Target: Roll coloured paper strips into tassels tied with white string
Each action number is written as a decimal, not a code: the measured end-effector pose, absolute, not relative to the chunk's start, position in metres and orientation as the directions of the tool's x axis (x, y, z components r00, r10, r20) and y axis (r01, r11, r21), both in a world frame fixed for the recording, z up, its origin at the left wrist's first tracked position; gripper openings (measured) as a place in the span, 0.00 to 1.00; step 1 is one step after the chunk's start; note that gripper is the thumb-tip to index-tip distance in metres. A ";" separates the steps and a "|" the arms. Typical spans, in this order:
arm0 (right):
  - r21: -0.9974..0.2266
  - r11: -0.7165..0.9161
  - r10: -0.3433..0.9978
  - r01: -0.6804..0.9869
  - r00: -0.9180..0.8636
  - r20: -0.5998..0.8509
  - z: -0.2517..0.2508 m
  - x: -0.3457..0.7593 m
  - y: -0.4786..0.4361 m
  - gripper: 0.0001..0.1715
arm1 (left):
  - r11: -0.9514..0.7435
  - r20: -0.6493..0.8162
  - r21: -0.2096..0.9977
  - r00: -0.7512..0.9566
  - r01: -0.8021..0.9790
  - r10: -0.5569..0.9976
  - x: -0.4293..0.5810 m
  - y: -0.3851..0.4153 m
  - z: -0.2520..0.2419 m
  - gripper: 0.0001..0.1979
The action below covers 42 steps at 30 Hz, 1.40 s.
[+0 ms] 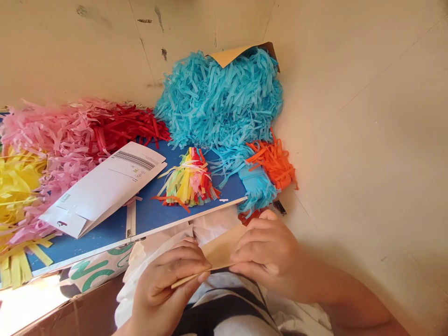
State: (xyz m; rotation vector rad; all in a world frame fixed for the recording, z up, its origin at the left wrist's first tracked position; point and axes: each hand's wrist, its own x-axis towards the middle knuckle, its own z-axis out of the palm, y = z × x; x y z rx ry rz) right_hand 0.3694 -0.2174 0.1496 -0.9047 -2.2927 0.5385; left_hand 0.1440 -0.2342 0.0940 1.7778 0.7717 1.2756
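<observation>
A piece of tan paper [222,247] is stretched between my hands, low in front of my lap. My left hand [171,275] pinches its near left edge, the thumb below and the fingers on top. On the other side, my right hand [268,252] grips the right end with curled fingers. Beyond the paper, a multicoloured tissue-fringe tassel [191,179] rests on the blue table [157,212]. Near my right hand, short blue fringe [261,189] and orange fringe [278,161] lie at the table's corner.
A big heap of blue fringe [224,95], topped by a yellow-brown sheet [231,55], leans against the wall [357,116]. Left lie pink fringe [59,126], red fringe [128,123], yellow fringe [19,184] and a white printed packet [108,186]. A cardboard box [93,308] stands below the table.
</observation>
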 end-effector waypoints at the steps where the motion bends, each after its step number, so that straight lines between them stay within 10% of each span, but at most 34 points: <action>1: -0.563 0.682 0.716 0.467 -0.582 0.385 0.149 0.370 -0.218 0.09 | -0.515 0.480 0.856 0.311 0.038 0.821 0.143 -0.235 0.094 0.12; 10: -0.588 0.663 0.727 0.463 -0.585 0.359 0.147 0.379 -0.215 0.09 | -0.597 0.540 0.789 0.301 0.142 0.786 0.132 -0.238 0.090 0.14; 23: -0.794 0.451 0.872 0.408 -0.389 0.296 0.131 0.383 -0.213 0.13 | -0.204 0.204 0.976 0.003 0.080 0.979 0.138 -0.239 0.084 0.02; 42: -0.889 0.390 0.888 0.241 -0.353 0.294 0.124 0.385 -0.212 0.15 | -0.269 0.264 0.959 0.060 0.092 0.963 0.136 -0.243 0.088 0.03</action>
